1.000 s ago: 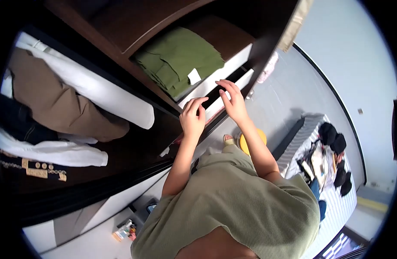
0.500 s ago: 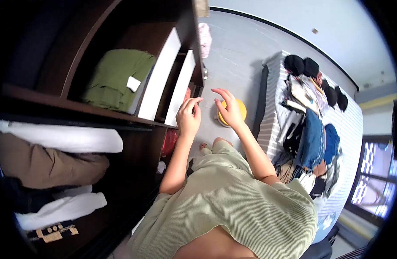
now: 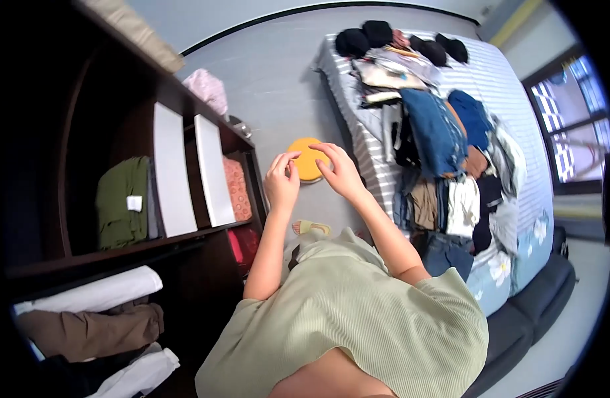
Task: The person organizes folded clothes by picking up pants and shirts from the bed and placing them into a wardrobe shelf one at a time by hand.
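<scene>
Both hands are raised in front of my body, a short way apart, and neither touches anything. My left hand [image 3: 282, 180] has its fingers curved and apart, with nothing in it. Beside it, my right hand [image 3: 338, 171] is loosely bent, thumb and fingers apart, also holding nothing. Beyond them a round yellow stool [image 3: 307, 159] stands on the floor, partly covered by the right hand. Left of my hands is the dark wardrobe [image 3: 139, 255], where a folded green garment [image 3: 122, 205] lies beside white drawer fronts [image 3: 175, 171].
Piled clothes, with folded jeans [image 3: 432, 132] among them, and black caps [image 3: 352, 42] lie on the striped bed [image 3: 497, 79] at the right. White [image 3: 99, 292] and brown garments [image 3: 96, 330] are in the lower left compartment. A pink cloth [image 3: 206, 91] is beyond the wardrobe.
The view has turned right, from the wardrobe toward the bed, so the shelves shifted left and more of the bed shows. Both hands stay raised and empty.
</scene>
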Tool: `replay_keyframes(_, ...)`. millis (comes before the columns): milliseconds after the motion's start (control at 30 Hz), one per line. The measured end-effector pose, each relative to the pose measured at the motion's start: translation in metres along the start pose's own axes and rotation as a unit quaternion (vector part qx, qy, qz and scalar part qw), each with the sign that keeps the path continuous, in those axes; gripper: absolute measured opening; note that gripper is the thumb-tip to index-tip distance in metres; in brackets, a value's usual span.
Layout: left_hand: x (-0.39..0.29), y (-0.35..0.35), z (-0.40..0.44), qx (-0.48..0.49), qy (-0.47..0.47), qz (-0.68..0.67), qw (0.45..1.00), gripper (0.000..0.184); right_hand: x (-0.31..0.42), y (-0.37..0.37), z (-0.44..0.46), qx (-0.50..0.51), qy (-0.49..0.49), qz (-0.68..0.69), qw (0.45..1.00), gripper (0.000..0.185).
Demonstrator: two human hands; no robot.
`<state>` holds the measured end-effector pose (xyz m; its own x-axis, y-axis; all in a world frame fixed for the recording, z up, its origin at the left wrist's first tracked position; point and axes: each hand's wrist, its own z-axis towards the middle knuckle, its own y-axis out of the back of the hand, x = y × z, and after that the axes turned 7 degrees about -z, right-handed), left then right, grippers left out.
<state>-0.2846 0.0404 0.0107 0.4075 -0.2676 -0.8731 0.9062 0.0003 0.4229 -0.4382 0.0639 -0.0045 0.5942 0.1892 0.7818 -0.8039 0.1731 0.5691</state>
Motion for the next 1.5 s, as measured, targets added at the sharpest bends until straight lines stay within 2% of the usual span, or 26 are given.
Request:
replay_keyframes(133, -0.016, -0.06, -0.026, 0.06, -0.055, -0.014, 0.997, 0.02, -0.023, 0.049, -0.051, -0.056, -0.046, -0.023, 0.997, 0.03)
replay_keyframes(233, -0.045, -0.097, -0.052, 0.119, -0.038, -0.05, 0.991, 0.019, -0.04, 0.079, -0.093, -0.096, -0.078, -0.033, 0.992, 0.03)
replay_keyframes(367, -0.066, -0.143, -0.087, 0.189, -0.075, -0.051, 0.978, 0.02, -0.056, 0.116, -0.151, -0.133, -0.134, -0.035, 0.981, 0.03)
replay_keyframes(700, -0.11, -0.246, -0.161, 0.428, -0.084, -0.078, 0.897, 0.021, -0.099, 0.176, -0.294, -0.246, -0.274, -0.096, 0.925, 0.029)
replay_keyframes(933, -0.102, -0.3, -0.216, 0.559, -0.099, -0.071, 0.82, 0.021, -0.115, 0.174, -0.383, -0.344, -0.406, -0.109, 0.84, 0.028)
replay_keyframes(1100, -0.06, -0.339, -0.249, 0.675, -0.086, -0.048, 0.731, 0.028, -0.12, 0.149, -0.446, -0.412, -0.492, -0.094, 0.761, 0.028)
replay_keyframes(1200, -0.038, -0.361, -0.267, 0.722, 0.017, -0.03, 0.691, 0.029, -0.13, 0.126, -0.48, -0.468, -0.544, -0.035, 0.695, 0.031)
replay_keyframes(1233, 0.003, -0.38, -0.278, 0.73, 0.042, -0.054, 0.68, 0.033, -0.14, 0.112, -0.493, -0.49, -0.562, -0.009, 0.666, 0.032)
replay_keyframes(1267, 0.002, -0.388, -0.289, 0.722, 0.152, -0.039, 0.674, 0.035, -0.151, 0.097, -0.51, -0.516, -0.581, 0.015, 0.629, 0.032)
replay_keyframes(1333, -0.001, -0.391, -0.3, 0.66, 0.366, -0.008, 0.655, 0.038, -0.163, 0.082, -0.528, -0.544, -0.584, 0.0, 0.603, 0.038)
replay_keyframes(1467, 0.023, -0.405, -0.317, 0.648, 0.482, -0.023, 0.59, 0.031, -0.174, 0.089, -0.553, -0.557, -0.593, -0.089, 0.575, 0.044)
replay_keyframes(1500, 0.044, -0.411, -0.321, 0.638, 0.522, -0.051, 0.564, 0.045, -0.178, 0.099, -0.558, -0.558, -0.588, -0.122, 0.573, 0.045)
